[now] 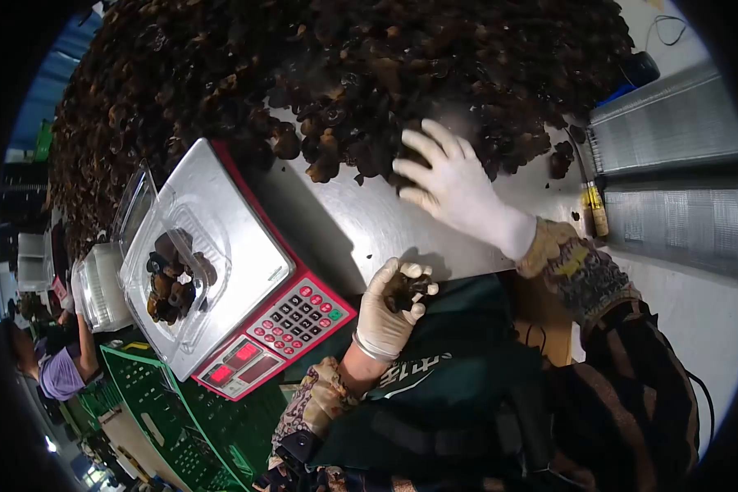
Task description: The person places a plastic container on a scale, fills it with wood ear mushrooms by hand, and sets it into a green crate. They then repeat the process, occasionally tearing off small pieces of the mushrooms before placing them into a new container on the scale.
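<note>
My left hand (389, 316), in a thin whitish glove, is closed round several dark brown mushroom pieces (407, 289) close to the table's front edge. Over the near edge of a large heap of dark mushrooms (336, 74) is my right hand (444, 174), in a white glove, its fingers spread apart. I cannot make out anything in it. To the left, a clear plastic box (213, 279) with some mushrooms (174, 283) in its bottom rests on the steel pan of a red scale (291, 320). The scale's red digits are lit.
A stack of clear boxes (102, 287) stands left of the scale, with green crates (152, 402) below. Clear packaging (672, 217) and a yellow-handled tool (595, 209) lie at the right. Another person (57, 369) is at the far left.
</note>
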{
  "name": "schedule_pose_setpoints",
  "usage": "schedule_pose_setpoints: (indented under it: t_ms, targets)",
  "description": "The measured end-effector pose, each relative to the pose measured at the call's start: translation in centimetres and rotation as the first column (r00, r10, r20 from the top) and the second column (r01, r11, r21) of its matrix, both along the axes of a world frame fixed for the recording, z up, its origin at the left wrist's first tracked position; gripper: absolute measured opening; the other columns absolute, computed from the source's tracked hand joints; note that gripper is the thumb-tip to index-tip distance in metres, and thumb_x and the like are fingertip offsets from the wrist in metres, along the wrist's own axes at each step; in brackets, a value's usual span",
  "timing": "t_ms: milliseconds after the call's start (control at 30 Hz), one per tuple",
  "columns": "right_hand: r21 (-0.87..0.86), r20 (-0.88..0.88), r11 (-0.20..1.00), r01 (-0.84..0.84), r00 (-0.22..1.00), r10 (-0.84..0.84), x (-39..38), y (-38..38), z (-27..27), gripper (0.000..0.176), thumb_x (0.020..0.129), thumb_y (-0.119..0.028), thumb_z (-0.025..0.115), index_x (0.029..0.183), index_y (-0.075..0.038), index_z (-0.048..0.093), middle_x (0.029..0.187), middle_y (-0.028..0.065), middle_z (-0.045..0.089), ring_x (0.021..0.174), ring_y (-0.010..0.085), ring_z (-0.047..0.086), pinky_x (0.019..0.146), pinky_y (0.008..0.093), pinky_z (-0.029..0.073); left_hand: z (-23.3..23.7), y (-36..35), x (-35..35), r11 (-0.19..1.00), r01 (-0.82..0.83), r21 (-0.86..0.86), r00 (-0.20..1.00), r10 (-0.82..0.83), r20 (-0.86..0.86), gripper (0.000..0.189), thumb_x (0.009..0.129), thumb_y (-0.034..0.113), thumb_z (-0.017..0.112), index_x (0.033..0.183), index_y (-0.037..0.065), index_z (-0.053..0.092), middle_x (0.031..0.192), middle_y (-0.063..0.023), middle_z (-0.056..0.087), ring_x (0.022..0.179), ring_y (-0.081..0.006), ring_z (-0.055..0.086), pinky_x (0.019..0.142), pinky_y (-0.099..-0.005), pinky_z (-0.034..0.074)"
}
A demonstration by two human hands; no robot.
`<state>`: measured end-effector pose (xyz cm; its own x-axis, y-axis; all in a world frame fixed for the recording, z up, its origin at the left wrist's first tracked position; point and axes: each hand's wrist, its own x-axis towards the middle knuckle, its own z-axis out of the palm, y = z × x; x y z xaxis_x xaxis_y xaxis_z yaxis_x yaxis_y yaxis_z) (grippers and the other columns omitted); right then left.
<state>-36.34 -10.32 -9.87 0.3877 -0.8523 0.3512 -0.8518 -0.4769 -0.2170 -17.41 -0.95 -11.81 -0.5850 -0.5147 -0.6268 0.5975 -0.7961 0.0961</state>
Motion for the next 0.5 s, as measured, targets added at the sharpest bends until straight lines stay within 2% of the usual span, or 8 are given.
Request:
schedule_pose_setpoints:
  t_ms: [100,167,200,233,333,367,433,500]
  targets:
    - [0.108,0.084,0.977,-0.183,0.981,0.174,-0.1,3.3,0.0,0.040,0.073,-0.026,0.071,0.110,-0.013,0.062,0.127,0.0088,0.049,0.122,0.0295,0.042,0.097,0.0435,0.036,0.2,0.6,1.1,0.999,-0.006,-0.033,0.999,0.007,0.038,0.028,0.093,0.033,0.054,0.096,0.007,0.063,0.094,-0.0060,0.065,0.079,-0.0199,0.063,0.053,-0.0216,0.047]
    - [0.082,0.175,0.972,-0.222,0.963,0.205,-0.4,4.9,-0.3,0.041,0.073,-0.025,0.071,0.111,-0.013,0.062,0.125,0.0100,0.050,0.120,0.0281,0.045,0.100,0.0440,0.034,0.9,0.8,1.2,1.000,-0.008,0.007,0.996,0.007,0.094,0.028,0.093,0.032,0.054,0.100,0.007,0.063,0.094,-0.0061,0.066,0.080,-0.0196,0.063,0.053,-0.0218,0.047]
    - [0.077,0.183,0.973,-0.218,0.962,0.201,-0.9,5.4,-0.5,0.040,0.074,-0.025,0.070,0.111,-0.013,0.062,0.123,0.0099,0.051,0.118,0.0273,0.046,0.100,0.0447,0.033,1.2,0.8,1.2,1.000,-0.005,0.027,0.993,0.002,0.122,0.028,0.093,0.032,0.054,0.102,0.007,0.062,0.094,-0.0061,0.066,0.080,-0.0194,0.063,0.053,-0.0219,0.047]
    - [0.077,0.212,0.983,-0.166,0.966,0.147,-1.3,5.5,0.3,0.036,0.074,-0.018,0.070,0.109,-0.010,0.063,0.120,0.0101,0.054,0.114,0.0279,0.050,0.099,0.0430,0.035,1.3,0.8,1.2,1.000,0.009,-0.009,0.992,-0.008,0.129,0.028,0.093,0.030,0.054,0.106,0.006,0.061,0.094,-0.0058,0.067,0.080,-0.0188,0.063,0.052,-0.0210,0.045]
    - [0.138,0.382,0.989,0.055,0.918,-0.105,-2.8,5.6,-1.1,0.033,0.075,-0.009,0.069,0.107,-0.006,0.063,0.118,0.0102,0.055,0.112,0.0279,0.050,0.097,0.0392,0.038,0.7,0.7,1.0,0.999,0.051,-0.004,0.987,-0.050,0.150,0.027,0.093,0.029,0.055,0.106,0.007,0.061,0.091,-0.0051,0.067,0.080,-0.0177,0.063,0.052,-0.0192,0.042]
    - [0.138,0.417,0.985,0.102,0.896,-0.151,-3.1,5.6,-1.2,0.031,0.075,-0.002,0.068,0.106,-0.003,0.063,0.115,0.0094,0.057,0.106,0.0263,0.054,0.091,0.0346,0.043,0.8,0.6,0.9,0.998,0.064,-0.030,0.984,-0.057,0.171,0.025,0.093,0.028,0.054,0.105,0.007,0.061,0.090,-0.0046,0.066,0.078,-0.0168,0.063,0.052,-0.0187,0.042]
    - [0.108,0.457,0.991,0.080,0.881,-0.121,-3.0,5.2,-0.8,0.029,0.076,0.000,0.068,0.105,-0.002,0.063,0.111,0.0090,0.058,0.103,0.0250,0.055,0.088,0.0335,0.046,1.5,0.6,0.8,0.993,0.085,-0.076,0.974,-0.067,0.216,0.022,0.093,0.025,0.054,0.103,0.006,0.062,0.088,-0.0035,0.066,0.076,-0.0149,0.063,0.052,-0.0178,0.041]
    - [0.097,0.517,0.994,0.058,0.850,-0.100,-2.0,4.5,0.2,0.027,0.076,0.003,0.066,0.103,-0.003,0.065,0.104,0.0077,0.060,0.097,0.0233,0.057,0.081,0.0316,0.049,1.7,0.9,0.6,0.967,0.137,-0.215,0.947,-0.065,0.314,0.019,0.092,0.021,0.056,0.099,0.005,0.063,0.086,-0.0021,0.065,0.072,-0.0127,0.062,0.051,-0.0176,0.040]
